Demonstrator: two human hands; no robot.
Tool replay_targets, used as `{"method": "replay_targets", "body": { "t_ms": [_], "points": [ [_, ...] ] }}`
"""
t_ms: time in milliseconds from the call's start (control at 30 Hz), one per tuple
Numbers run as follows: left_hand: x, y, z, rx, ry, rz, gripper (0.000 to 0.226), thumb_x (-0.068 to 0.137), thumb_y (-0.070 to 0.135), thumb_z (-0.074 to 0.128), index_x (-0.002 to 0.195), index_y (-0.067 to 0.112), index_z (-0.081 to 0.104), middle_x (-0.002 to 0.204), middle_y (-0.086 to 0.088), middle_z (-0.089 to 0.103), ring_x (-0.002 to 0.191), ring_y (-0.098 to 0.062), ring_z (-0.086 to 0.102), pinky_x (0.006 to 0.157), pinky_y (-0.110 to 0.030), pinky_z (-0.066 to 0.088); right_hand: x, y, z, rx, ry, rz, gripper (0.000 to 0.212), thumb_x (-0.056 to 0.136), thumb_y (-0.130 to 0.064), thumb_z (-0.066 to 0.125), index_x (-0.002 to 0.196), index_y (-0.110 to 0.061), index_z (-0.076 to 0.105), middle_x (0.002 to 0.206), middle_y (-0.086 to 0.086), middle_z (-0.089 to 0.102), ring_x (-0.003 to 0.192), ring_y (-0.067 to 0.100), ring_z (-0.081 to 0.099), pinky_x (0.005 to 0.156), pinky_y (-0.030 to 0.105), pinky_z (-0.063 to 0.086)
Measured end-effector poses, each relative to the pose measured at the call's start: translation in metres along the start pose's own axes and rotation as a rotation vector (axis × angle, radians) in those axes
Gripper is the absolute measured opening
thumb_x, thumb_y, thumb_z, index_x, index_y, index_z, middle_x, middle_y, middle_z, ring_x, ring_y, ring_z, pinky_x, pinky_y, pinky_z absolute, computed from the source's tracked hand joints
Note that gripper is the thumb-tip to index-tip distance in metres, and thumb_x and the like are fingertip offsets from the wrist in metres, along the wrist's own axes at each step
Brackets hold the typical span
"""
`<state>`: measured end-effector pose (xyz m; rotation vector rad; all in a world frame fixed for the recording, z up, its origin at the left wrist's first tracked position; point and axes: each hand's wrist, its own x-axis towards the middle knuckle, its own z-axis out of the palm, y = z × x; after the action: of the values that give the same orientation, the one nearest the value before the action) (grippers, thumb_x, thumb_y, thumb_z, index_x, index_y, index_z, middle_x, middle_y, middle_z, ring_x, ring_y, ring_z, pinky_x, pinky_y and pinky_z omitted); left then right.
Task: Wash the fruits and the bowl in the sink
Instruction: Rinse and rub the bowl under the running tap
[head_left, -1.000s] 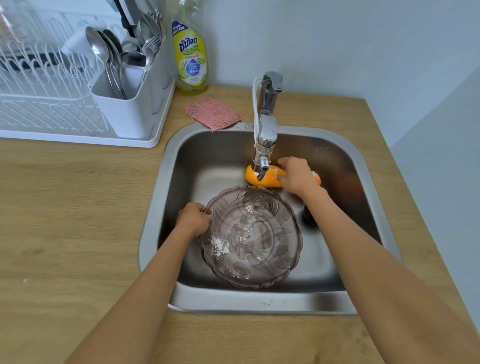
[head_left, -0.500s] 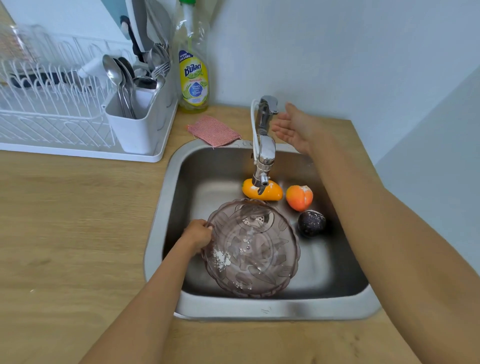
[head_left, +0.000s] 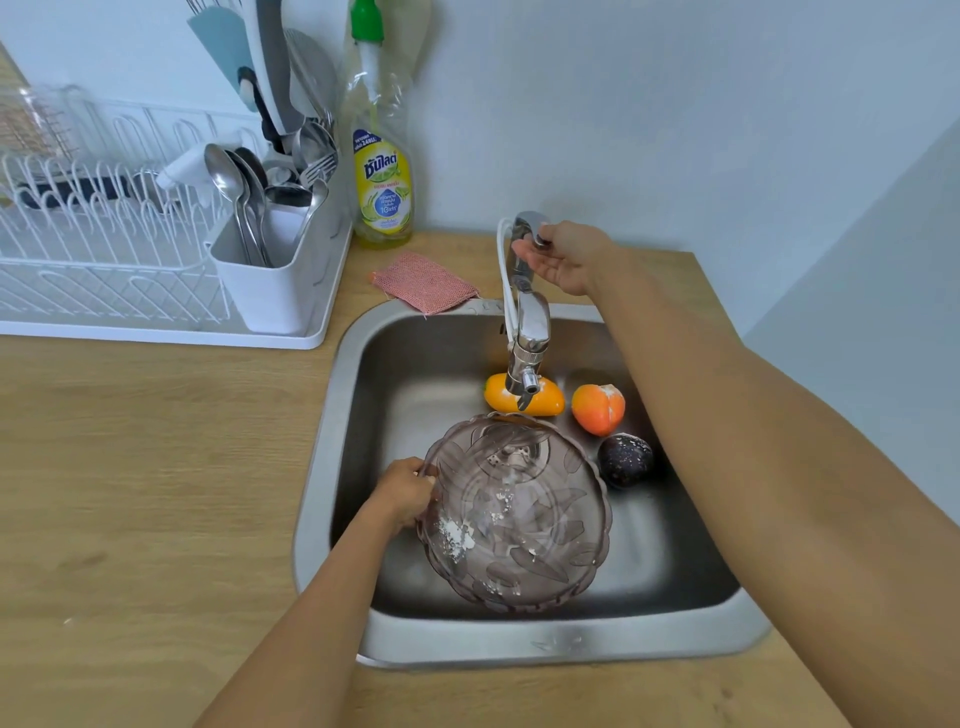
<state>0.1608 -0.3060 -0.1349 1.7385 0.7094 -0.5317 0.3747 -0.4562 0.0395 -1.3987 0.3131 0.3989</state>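
Bowl (head_left: 517, 514) sits in the sink (head_left: 571, 642), tilted, under and just in front of the spout. It's clear, smoke-tinted, with white residue on the inner wall near the left rim. My left hand (head_left: 406, 493) grips that left rim with fingers curled round the edge. My read: it's propped there so the stream lands inside and flushes the residue.

3 fruits lie on the sink floor behind and right of the bowl: yellow-orange fruit (head_left: 545, 400) directly under the spout and touching the bowl's far rim, orange fruit (head_left: 597, 408) just beside it, dark round fruit (head_left: 623, 460) nearest the bowl's right edge. They look parked there to wait their turn.

My right hand (head_left: 563, 254) is up on the faucet handle (head_left: 530, 226), thumb on top, fingers loosely extended underneath, a light hold rather than a full fist. Can't tell for sure if water is running yet; there's a faint streak inside the bowl.

Step in hand: opening the tap. Washing is barely started.

Also around: pink scrub pad (head_left: 423, 283) at the sink's back edge, dish soap bottle (head_left: 382, 156) behind it, white drying rack (head_left: 130, 249) with cutlery on the left.
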Motion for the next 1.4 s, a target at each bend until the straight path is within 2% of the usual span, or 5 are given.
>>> {"method": "replay_targets", "body": {
  "t_ms": [167, 333, 567, 767, 1400],
  "points": [
    [0.002, -0.001, 0.0, -0.018, -0.001, -0.004, 0.014, 0.095, 0.006, 0.05, 0.103, 0.012, 0.06, 0.098, -0.011, 0.063, 0.095, -0.029, 0.061, 0.076, -0.034, 0.053, 0.002, -0.002, 0.001, 0.019, 0.021, -0.007, 0.013, 0.098, -0.002, 0.047, 0.085, -0.003, 0.051, 0.074, 0.011, 0.062, 0.04, 0.007, 0.06, 0.041, 0.015, 0.048],
    [0.004, -0.002, 0.0, -0.04, -0.008, -0.008, 0.016, 0.094, 0.003, 0.051, 0.103, 0.012, 0.062, 0.09, -0.008, 0.063, 0.092, -0.03, 0.062, 0.078, -0.036, 0.054, 0.006, -0.001, 0.001, -0.16, 0.027, -0.025, 0.024, 0.099, -0.009, 0.045, 0.079, -0.005, 0.057, 0.067, 0.002, 0.055, 0.029, 0.001, 0.044, 0.034, 0.009, 0.035],
    [0.005, -0.003, -0.001, -0.047, -0.017, -0.024, 0.019, 0.095, 0.004, 0.051, 0.109, 0.011, 0.062, 0.106, -0.013, 0.064, 0.102, -0.032, 0.063, 0.089, -0.043, 0.055, 0.01, -0.001, 0.002, -0.174, 0.033, -0.021, 0.027, 0.1, -0.01, 0.044, 0.077, -0.006, 0.058, 0.063, -0.001, 0.051, 0.026, 0.001, 0.04, 0.031, 0.008, 0.031],
    [0.006, -0.004, 0.0, -0.049, -0.018, -0.028, 0.025, 0.095, 0.004, 0.05, 0.117, 0.008, 0.061, 0.108, -0.014, 0.064, 0.104, -0.033, 0.062, 0.085, -0.038, 0.055, 0.009, -0.007, 0.006, -0.12, 0.028, -0.007, 0.028, 0.101, -0.008, 0.038, 0.078, -0.005, 0.054, 0.065, 0.001, 0.051, 0.024, 0.001, 0.037, 0.03, 0.009, 0.03],
    [0.004, -0.002, -0.001, -0.042, -0.026, -0.04, 0.027, 0.095, 0.004, 0.051, 0.12, 0.009, 0.06, 0.114, -0.016, 0.064, 0.106, -0.033, 0.062, 0.091, -0.047, 0.054, 0.005, -0.015, 0.009, -0.142, 0.014, 0.013, 0.03, 0.102, -0.007, 0.036, 0.077, -0.003, 0.052, 0.069, 0.002, 0.051, 0.025, 0.002, 0.038, 0.033, 0.01, 0.034]
  ]
}}
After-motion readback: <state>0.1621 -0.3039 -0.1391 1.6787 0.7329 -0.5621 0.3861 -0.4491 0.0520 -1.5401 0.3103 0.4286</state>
